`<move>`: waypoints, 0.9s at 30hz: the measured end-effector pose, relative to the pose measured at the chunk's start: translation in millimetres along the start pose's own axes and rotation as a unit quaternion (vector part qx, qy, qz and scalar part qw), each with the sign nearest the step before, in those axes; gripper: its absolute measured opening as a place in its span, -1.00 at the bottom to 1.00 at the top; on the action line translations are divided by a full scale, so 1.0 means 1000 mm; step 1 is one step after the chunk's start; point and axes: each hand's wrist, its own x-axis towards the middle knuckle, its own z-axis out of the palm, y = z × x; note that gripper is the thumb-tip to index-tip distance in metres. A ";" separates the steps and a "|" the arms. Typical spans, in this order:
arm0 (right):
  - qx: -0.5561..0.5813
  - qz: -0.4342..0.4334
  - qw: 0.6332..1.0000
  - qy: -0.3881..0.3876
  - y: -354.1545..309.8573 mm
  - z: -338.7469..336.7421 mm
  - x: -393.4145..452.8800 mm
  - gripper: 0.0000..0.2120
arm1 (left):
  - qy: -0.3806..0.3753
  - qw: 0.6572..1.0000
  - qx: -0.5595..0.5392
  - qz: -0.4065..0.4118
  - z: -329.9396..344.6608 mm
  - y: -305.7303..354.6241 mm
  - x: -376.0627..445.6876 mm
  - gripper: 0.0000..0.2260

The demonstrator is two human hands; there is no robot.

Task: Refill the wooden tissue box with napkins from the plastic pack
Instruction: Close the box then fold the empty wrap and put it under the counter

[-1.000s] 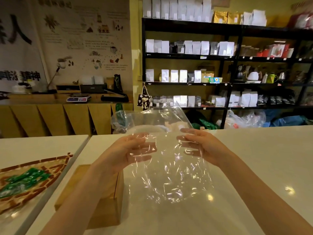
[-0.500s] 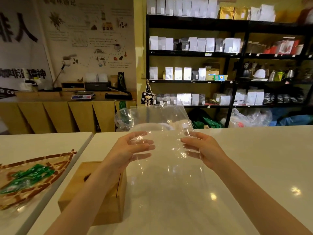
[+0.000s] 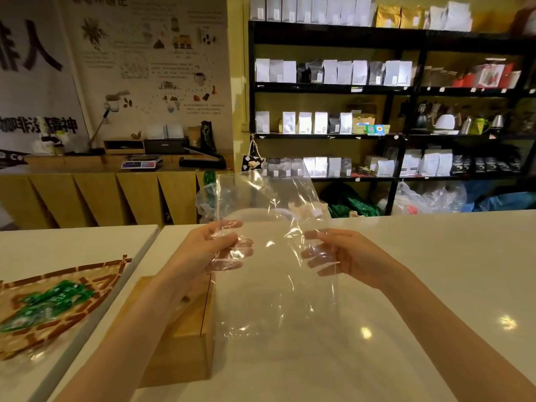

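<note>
Shop interior, coffee stock on dark shelving (image 3: 333, 88) at the back, wooden counter to the left; white tabletop (image 3: 435, 271) in the foreground, carrying the items below.

Item, plastic pack (image 3: 269, 256): clear film, held upright above the tabletop between both hands; looks empty, no napkins visible inside, the surface beneath showing straight through it; lower edge hanging just over the tabletop.

Item, left hand (image 3: 208, 250): fingers closed on the pack's left edge, thumb on the near side, film pinched between.

Item, right hand (image 3: 345, 256): fingers closed on the pack's right edge in the same manner.

Item, wooden tissue box (image 3: 179, 338): standing on the tabletop just left of the pack, partly behind the left forearm; top mostly hidden, so its contents cannot be told.

Item, woven tray (image 3: 58, 300) with green sachets: on the adjoining surface, far left; not part of the job.

Progress, judged: pack apparently emptied, so the transfer seems done or nearly so; remaining, likely, disposal of the film and checking the box is closed; no loose napkins in view.
</note>
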 end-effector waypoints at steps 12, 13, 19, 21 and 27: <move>0.001 -0.023 1.000 -0.011 0.002 -0.005 -0.002 -0.79 | -0.115 0.993 0.009 -0.033 -0.012 0.005 -0.006 -0.62; 0.009 -0.025 1.000 -0.015 0.003 -0.006 -0.001 -0.79 | -0.117 0.992 -0.012 -0.032 -0.013 0.006 -0.006 -0.62; 0.121 -0.021 0.992 -0.024 0.009 -0.001 0.000 -0.69 | -0.092 0.991 -0.096 -0.027 -0.013 0.008 -0.006 -0.75; 0.159 -0.024 0.987 -0.018 0.010 0.001 -0.001 -0.73 | -0.084 0.991 -0.102 -0.030 -0.013 0.007 -0.007 -0.86; 0.154 -0.003 0.987 -0.046 0.008 0.001 -0.004 -0.65 | -0.091 0.990 -0.096 -0.045 -0.018 0.004 -0.011 -0.76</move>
